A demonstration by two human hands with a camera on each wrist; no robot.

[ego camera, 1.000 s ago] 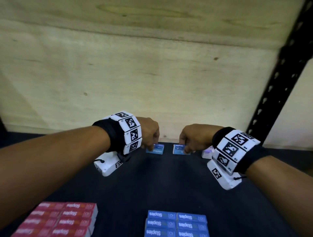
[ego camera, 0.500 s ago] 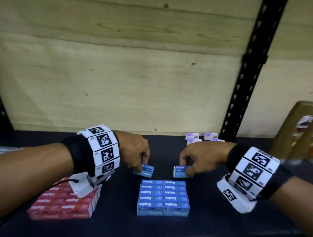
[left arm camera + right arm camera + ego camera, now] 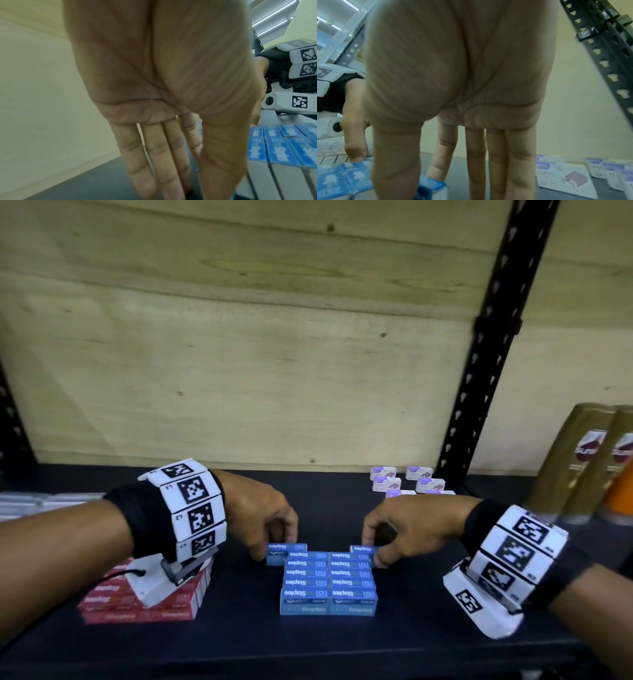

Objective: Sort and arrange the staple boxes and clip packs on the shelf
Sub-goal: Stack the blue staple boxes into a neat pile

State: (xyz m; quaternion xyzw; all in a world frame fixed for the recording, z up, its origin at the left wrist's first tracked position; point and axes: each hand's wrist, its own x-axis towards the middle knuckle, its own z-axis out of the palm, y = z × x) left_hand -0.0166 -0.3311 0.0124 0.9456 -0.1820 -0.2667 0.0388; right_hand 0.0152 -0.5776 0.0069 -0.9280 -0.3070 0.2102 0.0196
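A block of blue staple boxes [image 3: 329,580] sits in two columns on the dark shelf [image 3: 239,642]. My left hand [image 3: 274,544] pinches a blue staple box [image 3: 286,553] at the block's back left corner. My right hand [image 3: 374,549] pinches another blue staple box [image 3: 363,549] at the back right corner. In the right wrist view that box [image 3: 433,185] sits between thumb and fingers, beside the block [image 3: 342,178]. In the left wrist view the block [image 3: 283,146] lies right of my palm, and the held box is mostly hidden.
Red staple boxes [image 3: 144,604] are stacked at the left, partly under my left wrist. Several white and purple staple packs [image 3: 407,482] stand at the back right, near a black upright [image 3: 479,354]. Brown bottles [image 3: 582,460] fill the far right. A wooden back panel [image 3: 239,354] closes the shelf.
Both hands have carried their blue boxes from the back of the shelf toward me and now hold them against the back row of the blue block.
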